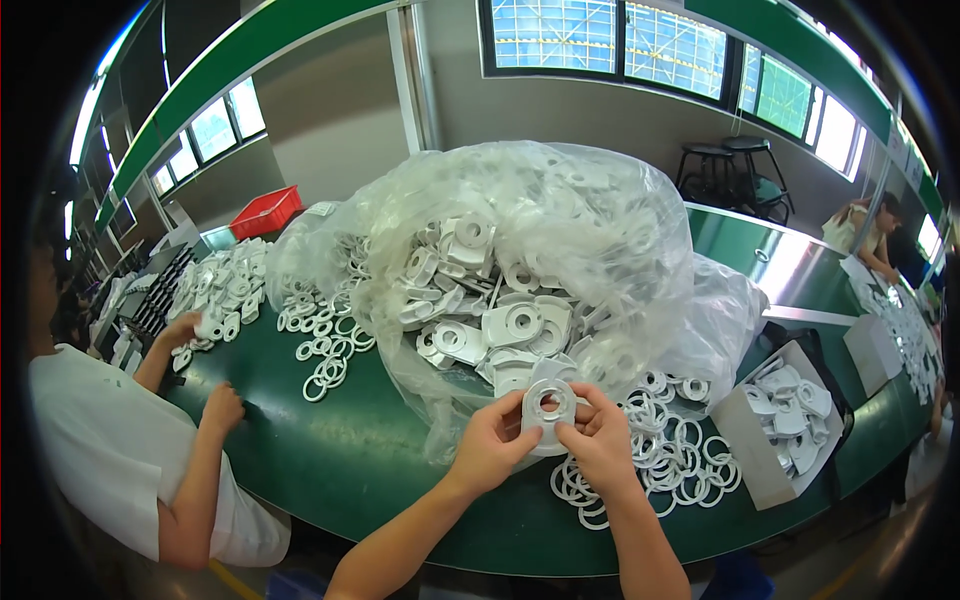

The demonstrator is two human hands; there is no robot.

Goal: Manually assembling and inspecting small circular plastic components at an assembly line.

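Observation:
Between both hands, in front of the bag's mouth, I hold a white plastic part (549,430) with a round hole and a raised collar. My left hand (490,440) grips its left side, thumb on the lower face. From the other side my right hand (602,440) pinches it the same way, and both thumbs nearly meet. The backs of the part and several fingertips are hidden. Just beyond, a large clear plastic bag (610,200) lies open, full of similar white parts (497,325). Beside my right wrist is a loose heap of white rings (655,455).
A white box (750,440) of similar parts stands at the right. More rings (330,345) and a pile of white parts (215,285) lie on the green table (290,440) at left, near a red bin (265,212). A co-worker's hand (182,328) touches that pile.

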